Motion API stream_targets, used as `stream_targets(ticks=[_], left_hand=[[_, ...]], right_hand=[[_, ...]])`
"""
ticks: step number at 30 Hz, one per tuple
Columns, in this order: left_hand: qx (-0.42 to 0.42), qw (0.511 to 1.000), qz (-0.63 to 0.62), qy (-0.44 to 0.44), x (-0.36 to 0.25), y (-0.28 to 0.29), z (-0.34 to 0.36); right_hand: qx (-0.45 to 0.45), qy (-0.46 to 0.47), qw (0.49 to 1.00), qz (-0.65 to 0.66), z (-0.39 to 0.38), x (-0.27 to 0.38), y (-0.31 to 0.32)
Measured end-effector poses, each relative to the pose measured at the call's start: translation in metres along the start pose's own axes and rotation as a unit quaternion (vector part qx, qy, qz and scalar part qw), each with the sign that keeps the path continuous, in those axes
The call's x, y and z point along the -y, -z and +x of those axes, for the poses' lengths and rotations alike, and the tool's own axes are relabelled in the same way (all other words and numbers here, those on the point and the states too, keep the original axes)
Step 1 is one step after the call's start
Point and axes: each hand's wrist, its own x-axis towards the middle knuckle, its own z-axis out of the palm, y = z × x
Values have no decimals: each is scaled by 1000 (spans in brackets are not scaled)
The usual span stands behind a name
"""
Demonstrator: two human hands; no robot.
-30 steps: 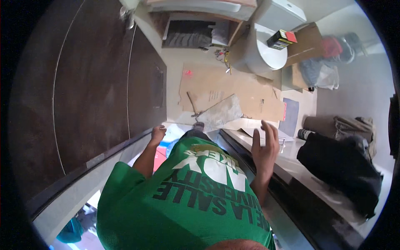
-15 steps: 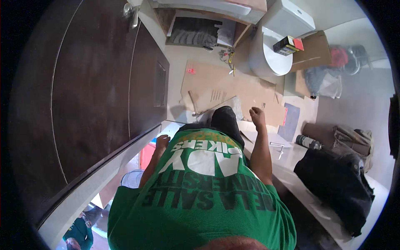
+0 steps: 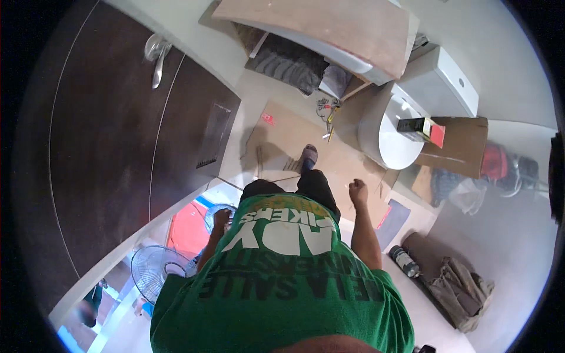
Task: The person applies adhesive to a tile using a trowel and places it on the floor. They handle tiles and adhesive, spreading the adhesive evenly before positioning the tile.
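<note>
My right hand (image 3: 358,193) hangs ahead of my hip with its fingers loosely curled in, and nothing shows in it. It is above the brown cardboard sheet (image 3: 347,159) on the floor. My left hand (image 3: 222,219) is beside my shirt, fingers also curled, with no object visible in it. A standing fan (image 3: 154,272) lies beyond that hand, on the door side. One foot in a sandal (image 3: 309,154) is on the cardboard.
A dark brown door (image 3: 118,141) with a silver handle fills the left. Ahead are a wooden-topped vanity (image 3: 329,35), scattered small tools (image 3: 328,117) and a white toilet (image 3: 376,126) with a box (image 3: 416,128) on it. A bottle (image 3: 404,261) and brown cloth (image 3: 465,291) lie at right.
I have moved forward and turned, so the toilet and vanity sit differently. My foot now shows on the cardboard. The black cloth at right has left the view; more of the fan shows.
</note>
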Motion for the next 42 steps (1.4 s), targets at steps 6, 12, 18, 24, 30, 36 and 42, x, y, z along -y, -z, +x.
stream_targets(ticks=[6, 12, 18, 24, 30, 36, 42], left_hand=[[-52, 992, -116, 11, -195, -26, -8], [-121, 954, -267, 62, -226, -36, 25], [-91, 939, -314, 109, -211, -61, 44], [-130, 946, -292, 54, -221, -54, 80], [-124, 934, -311, -126, -413, 2, 111], [-48, 781, -596, -181, -608, 8, 114], [-10, 645, -733, -216, -659, -30, 106]], right_hand=[[-85, 246, 965, 26, 124, 154, 115], [-158, 429, 885, -83, 184, 323, 188], [-153, 410, 838, -326, 249, 321, 219], [-136, 430, 827, -335, 287, 313, 192], [-86, 439, 827, -341, 242, 313, 189], [-62, 459, 829, -313, 179, 302, 175], [-72, 527, 787, -313, 179, 300, 214]])
